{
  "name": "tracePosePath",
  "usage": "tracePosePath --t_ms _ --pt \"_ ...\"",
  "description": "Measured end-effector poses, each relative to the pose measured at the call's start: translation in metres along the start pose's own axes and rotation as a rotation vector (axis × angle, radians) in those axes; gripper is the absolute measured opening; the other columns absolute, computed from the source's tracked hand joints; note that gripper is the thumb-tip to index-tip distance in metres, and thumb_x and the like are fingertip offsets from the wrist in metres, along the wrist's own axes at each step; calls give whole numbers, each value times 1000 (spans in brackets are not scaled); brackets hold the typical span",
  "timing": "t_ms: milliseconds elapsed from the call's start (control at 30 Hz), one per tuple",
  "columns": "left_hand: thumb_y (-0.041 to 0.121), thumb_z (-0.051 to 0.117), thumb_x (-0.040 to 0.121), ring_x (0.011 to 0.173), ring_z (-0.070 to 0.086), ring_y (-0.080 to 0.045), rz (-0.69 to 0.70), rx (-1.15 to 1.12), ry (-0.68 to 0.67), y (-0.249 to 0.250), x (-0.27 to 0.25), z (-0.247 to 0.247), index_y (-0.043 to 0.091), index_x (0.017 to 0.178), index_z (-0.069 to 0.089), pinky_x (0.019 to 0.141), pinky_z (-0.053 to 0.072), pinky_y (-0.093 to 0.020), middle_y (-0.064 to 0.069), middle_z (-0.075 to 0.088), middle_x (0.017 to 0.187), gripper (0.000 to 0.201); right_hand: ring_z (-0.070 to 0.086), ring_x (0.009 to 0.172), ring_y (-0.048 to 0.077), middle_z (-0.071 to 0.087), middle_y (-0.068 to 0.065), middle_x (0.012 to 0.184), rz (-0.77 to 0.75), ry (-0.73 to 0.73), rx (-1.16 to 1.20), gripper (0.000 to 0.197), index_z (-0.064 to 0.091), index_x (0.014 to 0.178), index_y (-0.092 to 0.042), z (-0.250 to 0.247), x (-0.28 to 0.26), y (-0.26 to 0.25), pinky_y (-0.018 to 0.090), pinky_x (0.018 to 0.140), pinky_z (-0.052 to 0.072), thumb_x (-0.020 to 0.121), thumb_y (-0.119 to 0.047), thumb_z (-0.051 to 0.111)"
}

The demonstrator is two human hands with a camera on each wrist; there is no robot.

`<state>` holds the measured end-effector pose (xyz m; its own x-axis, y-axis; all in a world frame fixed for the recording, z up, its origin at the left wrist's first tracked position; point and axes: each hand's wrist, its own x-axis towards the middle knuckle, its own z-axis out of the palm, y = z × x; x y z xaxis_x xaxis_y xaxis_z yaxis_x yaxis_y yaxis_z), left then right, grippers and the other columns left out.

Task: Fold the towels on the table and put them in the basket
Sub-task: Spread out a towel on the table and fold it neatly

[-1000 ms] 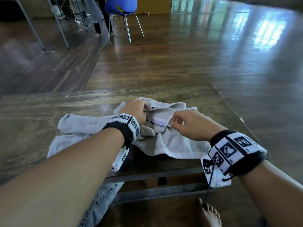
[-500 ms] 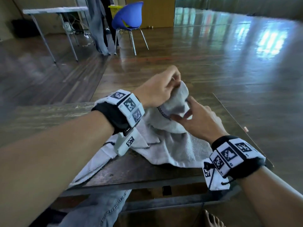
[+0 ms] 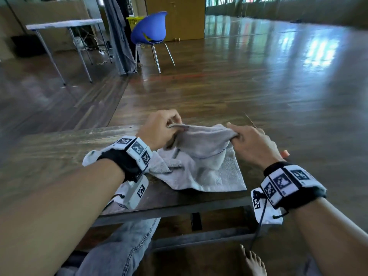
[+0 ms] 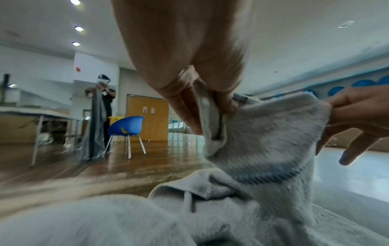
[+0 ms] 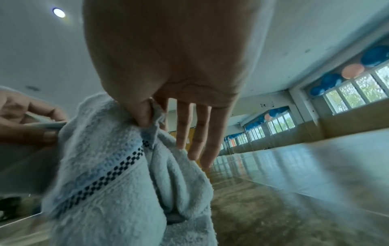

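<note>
A grey towel (image 3: 203, 156) with a dark checkered stripe (image 5: 109, 174) lies partly on the wooden table (image 3: 49, 156), its far edge raised. My left hand (image 3: 175, 125) pinches the left end of that edge between thumb and fingers (image 4: 225, 103). At the right end my right hand (image 3: 233, 134) pinches it with thumb and forefinger, the other fingers (image 5: 197, 138) held straight. The edge hangs slack between the hands, a little above the table. A second pale towel (image 3: 90, 157) lies under my left wrist, mostly hidden. I see no basket near the table.
The table's front edge (image 3: 179, 210) is close to me, its right edge (image 3: 250, 120) just past my right hand. My jeans knee (image 3: 119, 246) and bare foot (image 3: 253, 261) are below. On the floor beyond are a blue chair (image 3: 149, 30), a folding table (image 3: 63, 22) and a standing person (image 4: 101, 103).
The towel lay bunched on the table under both hands. My left hand then lifted a corner, and now the hands have drawn apart, holding the edge up between them.
</note>
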<state>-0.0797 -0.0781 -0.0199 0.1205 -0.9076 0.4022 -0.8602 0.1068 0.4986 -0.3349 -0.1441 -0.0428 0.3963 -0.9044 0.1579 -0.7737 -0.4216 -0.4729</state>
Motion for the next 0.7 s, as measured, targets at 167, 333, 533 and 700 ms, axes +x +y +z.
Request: tracePosePath --t_ms 167,333,533,700 --pt "21 69 90 67 55 -11 -347 29 179 -15 -4 4 12 87 67 56 34 -19 0 65 85 9 64 96 15 74 -11 109 -99 185 156 34 75 111 -36 -4 0 1 30 74 49 87 -25 53" --pt "32 64 91 95 59 -18 -238 95 36 1 -15 8 17 114 59 82 49 -36 -3 63 113 27 67 86 21 74 -9 78 -174 205 329 25 78 88 -22 0 0 -6 44 79 57 83 -11 57" --pt "49 73 81 75 61 -2 -32 -84 -225 44 -29 37 20 99 66 67 51 -20 11 66 88 34 63 64 2 72 -14 74 -305 247 424 22 78 86 -25 6 -1 -20 18 61 50 81 -9 63" --pt "17 67 88 54 45 0 -67 -140 -25 48 -18 39 13 84 56 49 34 -10 12 53 64 12 49 103 13 58 -5 105 -265 117 299 33 67 113 -31 7 -1 -16 20 82 38 82 -21 70"
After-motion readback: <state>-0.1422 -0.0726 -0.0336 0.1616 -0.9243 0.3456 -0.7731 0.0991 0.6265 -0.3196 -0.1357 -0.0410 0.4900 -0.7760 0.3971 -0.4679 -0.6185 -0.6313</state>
